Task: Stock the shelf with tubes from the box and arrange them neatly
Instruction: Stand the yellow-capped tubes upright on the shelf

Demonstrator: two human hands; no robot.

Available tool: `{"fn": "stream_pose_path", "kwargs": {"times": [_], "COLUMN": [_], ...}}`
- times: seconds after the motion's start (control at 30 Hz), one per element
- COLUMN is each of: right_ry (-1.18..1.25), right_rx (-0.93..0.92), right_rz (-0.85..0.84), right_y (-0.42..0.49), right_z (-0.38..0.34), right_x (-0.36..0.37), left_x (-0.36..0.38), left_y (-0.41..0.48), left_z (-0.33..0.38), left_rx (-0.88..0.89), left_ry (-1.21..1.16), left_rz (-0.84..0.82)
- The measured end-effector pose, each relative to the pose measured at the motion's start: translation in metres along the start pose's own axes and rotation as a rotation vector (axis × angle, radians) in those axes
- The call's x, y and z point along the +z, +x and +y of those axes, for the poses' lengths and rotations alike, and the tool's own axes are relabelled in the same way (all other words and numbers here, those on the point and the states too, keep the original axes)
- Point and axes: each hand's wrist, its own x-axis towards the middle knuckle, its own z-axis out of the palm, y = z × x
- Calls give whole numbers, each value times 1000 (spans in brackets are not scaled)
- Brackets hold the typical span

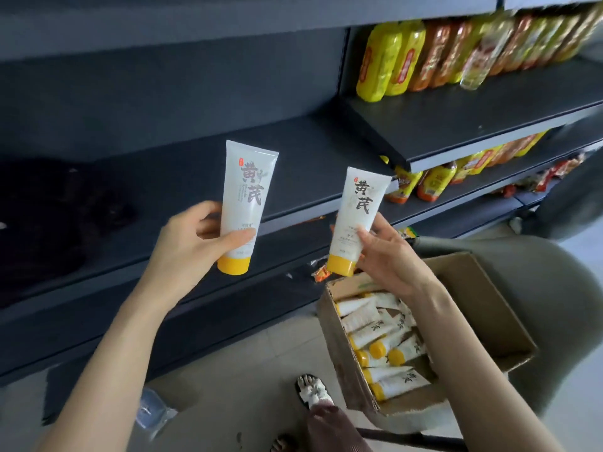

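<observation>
White tubes (pixel 243 197) labelled 黄芪, yellow caps (pixel 233 266)

- Pale tiled floor (pixel 261 350), evenly lit.
- Grey-green chair (pixel 554 288) on the right.
- Dark shelving bay (pixel 473 125) at upper right, lined with yellow and orange bottles (pixel 381 60).

Soft daylight, blurred wide-angle edges

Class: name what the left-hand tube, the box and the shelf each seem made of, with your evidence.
Left-hand tube: likely soft plastic, satin white, glossy yellow cap; flat crimped top end. Box: brown cardboard, matt; torn, fibrous flap edges. Shelf: probably painted metal, dark matt grey; thin, straight folded front lip.
</observation>
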Motion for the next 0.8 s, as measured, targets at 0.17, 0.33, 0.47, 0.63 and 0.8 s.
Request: {"fn": "stream_pose_path", "kwargs": {"times": [0.17, 0.33, 0.47, 0.63, 0.8], "right_ry": [-124, -222, -237, -255, -271], "right_rx": [-94, -200, -241, -293, -355], "right_rz": [-110, -221, -315, -426, -475], "right_y": [8, 14, 25, 46, 78], "right_z": [-40, -68, -84, -99, -116], "right_x": [61, 115, 155, 216, 281], "left_x": [-40, -84, -122, -176, -225], "left_y": [-18, -38, -55, -77, -79], "left_z": [39, 71, 91, 110, 124], "left_rx": [130, 234, 300, 331, 327], "left_ry": [-45, -87, -85, -81, -66], "left_rz": [96, 211, 300, 442, 560]}}
